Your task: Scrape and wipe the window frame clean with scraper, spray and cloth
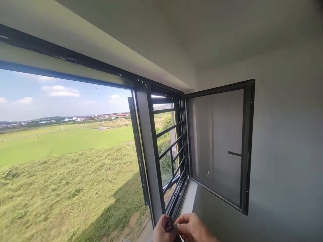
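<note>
**Hands at the window post, small dark part held between the fingers**

My two hands sit at the bottom edge of the frame, just right of centre, pressed close together. My left hand is curled, and a small dark reddish piece rests at its fingertips; I cannot tell what the piece is. My right hand is partly closed, thumb and forefinger pinched toward that piece, touching or nearly touching it. I judge that I hold both hands close so the piece stays steady while I work it.

Directly above my hands stands the dark window post. To its right, at centre frame, is a barred grille, and the screen panel is swung inward against the grey wall, which leaves the sill reachable. The left half of the frame shows fields through the glass.

No brand, label or writing is readable anywhere.
</note>
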Demonstrator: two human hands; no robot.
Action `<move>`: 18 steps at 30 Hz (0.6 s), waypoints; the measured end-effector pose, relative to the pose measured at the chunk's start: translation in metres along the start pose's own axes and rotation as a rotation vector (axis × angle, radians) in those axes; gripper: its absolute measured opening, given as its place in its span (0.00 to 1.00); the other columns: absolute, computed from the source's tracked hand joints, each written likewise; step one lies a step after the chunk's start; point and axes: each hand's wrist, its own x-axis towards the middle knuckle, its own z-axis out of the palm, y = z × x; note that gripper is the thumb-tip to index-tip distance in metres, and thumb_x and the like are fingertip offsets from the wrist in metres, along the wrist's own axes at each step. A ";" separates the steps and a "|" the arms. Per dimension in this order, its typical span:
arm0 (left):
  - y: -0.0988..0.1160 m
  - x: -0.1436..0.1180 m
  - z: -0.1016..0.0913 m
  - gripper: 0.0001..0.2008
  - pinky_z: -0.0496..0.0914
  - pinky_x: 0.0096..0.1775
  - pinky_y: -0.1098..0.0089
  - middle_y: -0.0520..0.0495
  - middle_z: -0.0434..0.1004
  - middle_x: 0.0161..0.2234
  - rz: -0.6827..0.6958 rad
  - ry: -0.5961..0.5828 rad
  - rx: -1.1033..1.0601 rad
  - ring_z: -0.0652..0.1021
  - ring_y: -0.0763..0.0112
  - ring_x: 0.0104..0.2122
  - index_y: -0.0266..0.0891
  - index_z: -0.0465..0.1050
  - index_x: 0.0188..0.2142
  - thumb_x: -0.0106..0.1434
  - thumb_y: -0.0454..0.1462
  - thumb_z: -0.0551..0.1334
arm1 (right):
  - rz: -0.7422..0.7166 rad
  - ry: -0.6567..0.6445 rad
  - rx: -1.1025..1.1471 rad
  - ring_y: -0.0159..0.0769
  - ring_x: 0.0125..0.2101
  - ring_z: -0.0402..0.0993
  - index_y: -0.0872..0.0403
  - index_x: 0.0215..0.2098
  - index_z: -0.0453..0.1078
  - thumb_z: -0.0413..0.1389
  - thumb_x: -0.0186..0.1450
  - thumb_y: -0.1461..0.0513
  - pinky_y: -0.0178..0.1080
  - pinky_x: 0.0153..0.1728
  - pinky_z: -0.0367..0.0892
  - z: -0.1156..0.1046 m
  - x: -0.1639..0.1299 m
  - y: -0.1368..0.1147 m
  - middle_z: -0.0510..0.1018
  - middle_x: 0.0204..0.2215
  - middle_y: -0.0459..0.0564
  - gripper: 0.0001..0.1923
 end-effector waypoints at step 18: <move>0.074 -0.091 -0.077 0.21 0.63 0.31 0.68 0.48 0.72 0.25 -0.142 0.327 -0.159 0.71 0.64 0.28 0.36 0.73 0.29 0.47 0.52 0.68 | -0.687 0.555 -0.914 0.28 0.28 0.66 0.67 0.29 0.73 0.46 0.57 0.71 0.30 0.32 0.58 0.013 0.224 -0.224 0.77 0.26 0.53 0.13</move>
